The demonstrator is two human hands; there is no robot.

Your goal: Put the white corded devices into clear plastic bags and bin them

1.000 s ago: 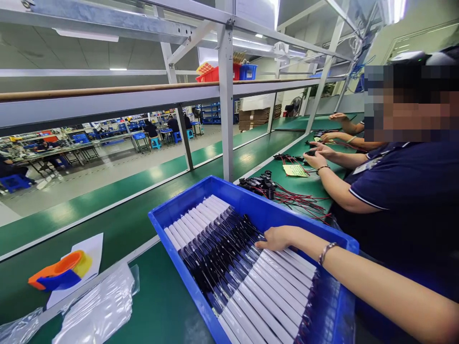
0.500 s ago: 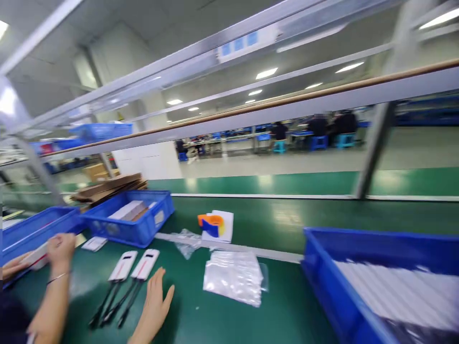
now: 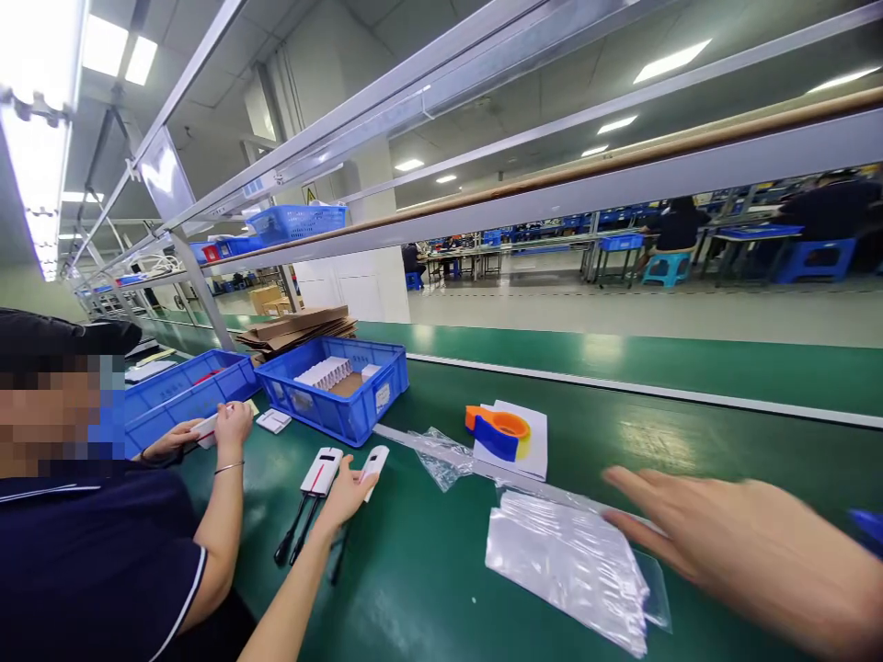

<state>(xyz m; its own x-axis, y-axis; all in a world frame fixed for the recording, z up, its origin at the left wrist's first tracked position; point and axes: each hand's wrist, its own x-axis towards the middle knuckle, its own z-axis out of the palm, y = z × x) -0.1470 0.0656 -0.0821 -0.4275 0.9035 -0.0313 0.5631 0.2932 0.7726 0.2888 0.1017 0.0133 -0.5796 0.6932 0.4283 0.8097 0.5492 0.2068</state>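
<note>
Green matting covers the long workbench (image 3: pixel 414 588) under a steel rack, with a wide factory floor beyond. Compared with half a second ago, the view has swung further left. The left hand (image 3: pixel 349 492) now grips one white carded cable (image 3: pixel 372 462), having hovered flat before; a second carded cable (image 3: pixel 321 472) lies just beside it. The right hand (image 3: pixel 745 542), newly in view, hangs open over the stack of clear bags (image 3: pixel 566 561).

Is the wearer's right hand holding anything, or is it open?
Open and empty: the right hand hovers with fingers spread by the stack of clear bags, gripping nothing. It is motion-blurred.
</note>
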